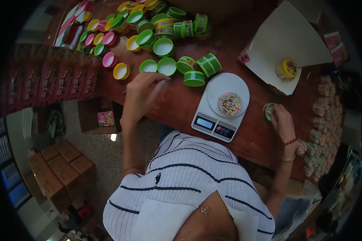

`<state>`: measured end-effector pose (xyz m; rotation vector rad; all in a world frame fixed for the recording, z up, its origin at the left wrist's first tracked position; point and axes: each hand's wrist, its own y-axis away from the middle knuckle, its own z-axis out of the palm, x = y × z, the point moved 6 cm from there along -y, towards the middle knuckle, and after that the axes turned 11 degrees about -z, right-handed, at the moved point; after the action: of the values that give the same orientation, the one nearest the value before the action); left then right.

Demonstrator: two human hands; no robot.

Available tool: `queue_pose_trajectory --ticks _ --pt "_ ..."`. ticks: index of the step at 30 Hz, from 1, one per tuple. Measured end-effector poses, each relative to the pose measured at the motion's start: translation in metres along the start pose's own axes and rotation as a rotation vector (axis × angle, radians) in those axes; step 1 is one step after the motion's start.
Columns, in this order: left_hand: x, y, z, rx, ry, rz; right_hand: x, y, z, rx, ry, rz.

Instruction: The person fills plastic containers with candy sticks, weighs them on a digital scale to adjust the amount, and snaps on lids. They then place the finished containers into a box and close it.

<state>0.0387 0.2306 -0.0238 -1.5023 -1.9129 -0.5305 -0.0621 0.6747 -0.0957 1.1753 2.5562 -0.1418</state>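
A dark red-brown table [177, 106] fills the room's middle, with brown cartons [60, 172] on the speckled floor at 8 o'clock from the white scale [235, 86]. A small green-rimmed tub [266, 112] lies at 3 o'clock from the scale, directly at the right hand [283, 122], whose fingers pinch its rim. The left hand [145, 90], at 10 o'clock, is motion-blurred, fingers loosely spread just beside an open green cup [149, 65]; I cannot tell whether they touch. On the scale stands a clear round container [230, 104] of pastel pieces. A yellow tub [285, 69] sits on white card [287, 36] at 2 o'clock. Pink packets [54, 76] at 9 to 10 o'clock carry pale lettering, too blurred to read; the scale's display [205, 123] is likewise illegible.
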Motion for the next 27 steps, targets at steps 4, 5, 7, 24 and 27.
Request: queue_pose_trajectory --ticks 4,5,7,24,27 --pt "-0.006 0.003 -0.002 0.043 0.012 -0.030 0.008 0.011 -0.006 0.132 -0.107 0.033" --pt "-0.004 0.003 -0.001 0.051 0.013 -0.028 0.006 0.014 -0.009 0.215 -0.165 0.074" --pt "0.006 0.000 0.001 0.059 0.027 -0.008 -0.018 0.015 -0.026 0.343 -0.267 0.140" --pt "0.020 -0.008 0.029 -0.015 0.071 0.086 -0.160 -0.021 0.000 0.664 -0.501 -0.001" --pt "0.015 -0.007 0.030 -0.025 0.089 0.066 -0.161 -0.018 -0.002 0.710 -0.435 0.013"
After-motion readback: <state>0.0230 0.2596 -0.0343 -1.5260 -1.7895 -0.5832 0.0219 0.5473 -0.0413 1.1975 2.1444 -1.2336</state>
